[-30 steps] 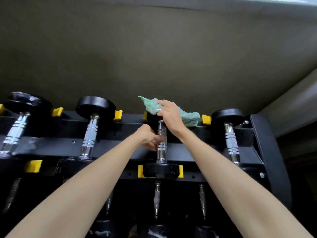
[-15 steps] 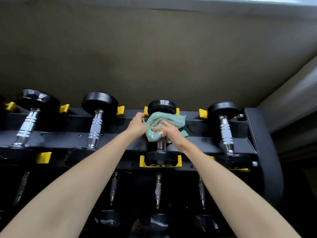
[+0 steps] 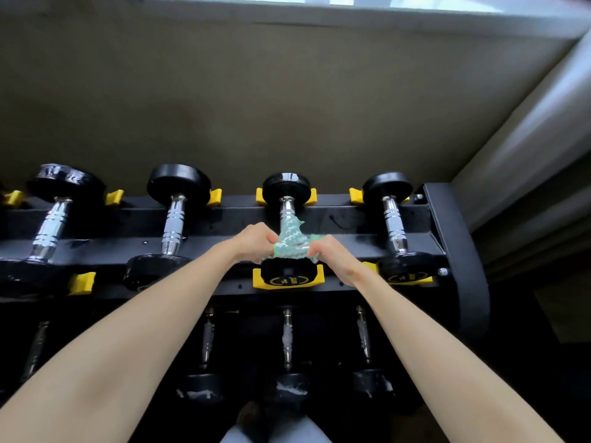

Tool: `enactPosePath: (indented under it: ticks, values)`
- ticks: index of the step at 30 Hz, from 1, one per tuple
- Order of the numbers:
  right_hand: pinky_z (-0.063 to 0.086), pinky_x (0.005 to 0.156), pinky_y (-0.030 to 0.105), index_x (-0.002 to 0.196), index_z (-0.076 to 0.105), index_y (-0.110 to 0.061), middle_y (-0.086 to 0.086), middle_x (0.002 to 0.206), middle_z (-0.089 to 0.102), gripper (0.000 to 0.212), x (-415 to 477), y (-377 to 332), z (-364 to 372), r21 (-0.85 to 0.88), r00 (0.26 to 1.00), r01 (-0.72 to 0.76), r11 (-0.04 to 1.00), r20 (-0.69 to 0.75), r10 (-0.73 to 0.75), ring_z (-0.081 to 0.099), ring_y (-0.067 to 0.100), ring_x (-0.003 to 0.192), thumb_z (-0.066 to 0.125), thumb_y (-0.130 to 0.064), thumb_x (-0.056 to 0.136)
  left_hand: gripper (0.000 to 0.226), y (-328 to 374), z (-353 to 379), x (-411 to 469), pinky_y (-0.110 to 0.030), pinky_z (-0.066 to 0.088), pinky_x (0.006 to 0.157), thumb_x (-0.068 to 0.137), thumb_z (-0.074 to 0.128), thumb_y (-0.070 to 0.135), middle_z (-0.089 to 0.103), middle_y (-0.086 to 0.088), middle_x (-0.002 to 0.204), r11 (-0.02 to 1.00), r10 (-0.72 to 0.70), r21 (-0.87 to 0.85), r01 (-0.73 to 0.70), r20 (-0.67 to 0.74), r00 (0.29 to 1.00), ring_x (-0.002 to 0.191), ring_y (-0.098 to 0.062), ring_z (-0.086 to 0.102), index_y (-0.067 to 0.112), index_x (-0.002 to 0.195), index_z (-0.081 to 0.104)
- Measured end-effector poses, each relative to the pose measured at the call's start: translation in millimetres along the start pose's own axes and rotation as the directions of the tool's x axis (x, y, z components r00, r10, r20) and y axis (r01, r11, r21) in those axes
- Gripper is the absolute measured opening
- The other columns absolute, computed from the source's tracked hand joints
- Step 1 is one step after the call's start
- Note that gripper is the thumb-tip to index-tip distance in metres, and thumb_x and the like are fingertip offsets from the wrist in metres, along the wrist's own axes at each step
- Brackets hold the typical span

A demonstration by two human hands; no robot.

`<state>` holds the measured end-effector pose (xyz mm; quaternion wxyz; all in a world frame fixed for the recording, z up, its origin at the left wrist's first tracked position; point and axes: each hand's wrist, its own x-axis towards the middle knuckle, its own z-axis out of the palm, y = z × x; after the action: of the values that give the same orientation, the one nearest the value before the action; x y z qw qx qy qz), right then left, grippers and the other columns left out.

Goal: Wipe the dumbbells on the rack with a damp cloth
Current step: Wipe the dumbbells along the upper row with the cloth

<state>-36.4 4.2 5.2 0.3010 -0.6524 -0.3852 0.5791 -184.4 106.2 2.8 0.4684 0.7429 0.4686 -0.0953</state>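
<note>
The cloth [image 3: 291, 243] is wrapped round the lower handle of a dumbbell [image 3: 286, 188] on the rack [image 3: 443, 215] top row. The left hand [image 3: 256, 240] pinches its left end with curled fingers, and the right hand [image 3: 327, 255] grips its right end likewise. The handle runs between the fingers, and the near head sits just below them

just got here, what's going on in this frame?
A person is wiping a dumbbell on the top row of the rack. The left hand and right hand both pinch a green cloth wrapped round its chrome handle, close to the near end. The neighbouring dumbbells sit untouched in their yellow cradles.
</note>
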Motion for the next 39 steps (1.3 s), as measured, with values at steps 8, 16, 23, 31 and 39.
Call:
enactPosePath:
  ticks: [8, 16, 23, 31, 39]
  values:
    - [0.025, 0.105, 0.015, 0.124, 0.061, -0.005, -0.002, 0.145, 0.042, 0.047, -42, 34, 45, 0.059, 0.958, 0.191, 0.98, -0.228, -0.174, 0.03, 0.003, 0.134, 0.04, 0.008, 0.084, 0.043, 5, 21, -26, -0.029, 0.02, 0.053, 0.088, 0.051, 0.006, 0.027, -0.003, 0.049, 0.937, 0.286, 0.278, -0.213, -0.258, 0.923, 0.052, -0.016, 0.022, 0.012, 0.05, 0.033]
    - [0.032, 0.107, 0.025, 0.116, 0.065, -0.002, 0.008, 0.136, 0.054, 0.044, -66, 40, 80, 0.245, 0.906, 0.156, 0.957, -0.422, -0.04, 0.043, 0.017, 0.131, 0.045, 0.006, 0.077, 0.027, -1, 40, -47, -0.032, 0.036, 0.057, 0.087, 0.053, 0.004, 0.045, -0.008, 0.062, 0.883, 0.403, 0.375, -0.282, -0.298, 0.865, 0.058, -0.019, 0.037, 0.013, 0.062, 0.047]
    - [0.045, 0.071, 0.027, 0.103, 0.06, 0.004, 0.008, 0.085, 0.061, 0.04, -74, 30, 106, 0.492, 0.909, 0.107, 0.864, -0.4, 0.115, 0.055, 0.017, 0.075, 0.048, -0.008, 0.067, 0.029, -19, 30, -79, -0.029, 0.031, 0.058, 0.081, 0.054, 0.003, 0.04, -0.009, 0.06, 0.965, 0.214, 0.198, -0.171, -0.221, 0.951, 0.061, -0.021, 0.035, 0.009, 0.055, 0.042]
    - [0.049, 0.072, 0.035, 0.1, 0.064, -0.006, 0.011, 0.092, 0.068, 0.031, -58, -36, 142, 0.599, 0.922, 0.245, 0.762, -0.387, 0.008, 0.063, 0.025, 0.083, 0.039, -0.023, 0.092, 0.017, -54, -43, -149, -0.032, 0.056, 0.079, 0.092, 0.056, 0.034, 0.064, 0.002, 0.096, 0.752, 0.229, -0.626, -0.205, -0.043, 0.973, 0.088, -0.005, 0.063, 0.018, 0.097, 0.056]
    - [0.047, 0.097, 0.043, 0.133, 0.042, -0.008, 0.013, 0.126, 0.056, 0.073, -11, -97, 132, 0.01, 0.996, 0.079, 0.997, 0.033, -0.079, 0.058, 0.026, 0.111, 0.076, -0.014, 0.068, 0.033, -84, -117, -139, -0.022, 0.035, 0.046, 0.085, 0.05, 0.005, 0.036, -0.003, 0.058, 0.816, 0.075, -0.462, -0.347, -0.51, 0.857, 0.047, -0.008, 0.034, 0.012, 0.056, 0.037]
